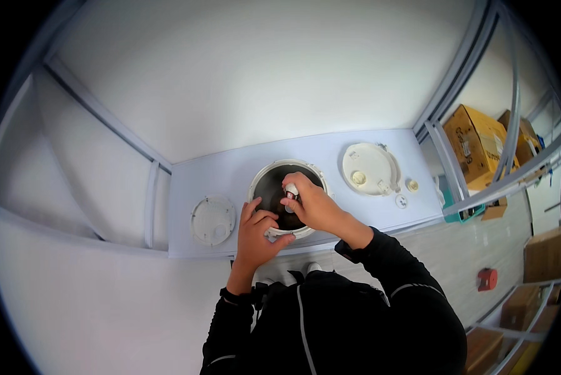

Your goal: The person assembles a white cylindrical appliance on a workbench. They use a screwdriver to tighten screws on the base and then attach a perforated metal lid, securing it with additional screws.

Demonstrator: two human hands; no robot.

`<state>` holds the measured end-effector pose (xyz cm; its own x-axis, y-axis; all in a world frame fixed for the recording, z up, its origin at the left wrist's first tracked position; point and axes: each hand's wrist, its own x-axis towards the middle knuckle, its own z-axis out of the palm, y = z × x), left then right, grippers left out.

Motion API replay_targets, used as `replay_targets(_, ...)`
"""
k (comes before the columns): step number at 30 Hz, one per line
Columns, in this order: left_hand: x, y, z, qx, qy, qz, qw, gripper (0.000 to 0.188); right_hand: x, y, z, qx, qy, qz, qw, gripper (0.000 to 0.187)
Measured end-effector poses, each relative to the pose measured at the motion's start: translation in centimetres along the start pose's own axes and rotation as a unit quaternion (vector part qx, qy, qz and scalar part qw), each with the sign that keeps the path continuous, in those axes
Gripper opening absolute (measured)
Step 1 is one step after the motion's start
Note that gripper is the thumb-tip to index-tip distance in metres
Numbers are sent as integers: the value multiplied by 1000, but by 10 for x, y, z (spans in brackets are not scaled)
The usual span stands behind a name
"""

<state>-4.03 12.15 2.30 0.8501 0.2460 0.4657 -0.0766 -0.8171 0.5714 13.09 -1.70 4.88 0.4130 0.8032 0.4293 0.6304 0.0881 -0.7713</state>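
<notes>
The person's right hand [318,207] has its grip closed around a small white-topped, dark-red object [290,194], held inside a round, white-rimmed, dark-walled pot [283,163] at the middle of the near edge of a pale, smooth table [196,172]. The left hand [258,237] curves half-open over the pot's near-left rim, and whether it grasps anything cannot be told. A flat, round white plastic lid [211,220] lies by the table's near-left corner, and a shallow, round white plastic cover [378,165] lies toward the far-right corner.
</notes>
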Motion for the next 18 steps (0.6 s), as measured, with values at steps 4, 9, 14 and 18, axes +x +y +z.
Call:
replay_targets(4, 1, 4, -1, 9, -2, -25, 1000, 42, 2, 1, -3, -4, -23, 12, 1000, 42)
replay_targets(9, 1, 5, 0, 14, 13, -27, 999, 41, 6, 4, -4, 14, -4, 18, 1000, 42)
replay_targets(14, 2, 6, -1, 14, 17, -33, 999, 42, 5, 7, -12, 42, -11, 87, 995, 44)
replay_targets(18, 2, 5, 0, 10, 14, -37, 999, 42, 1, 13, -16, 12, -15, 89, 996, 45)
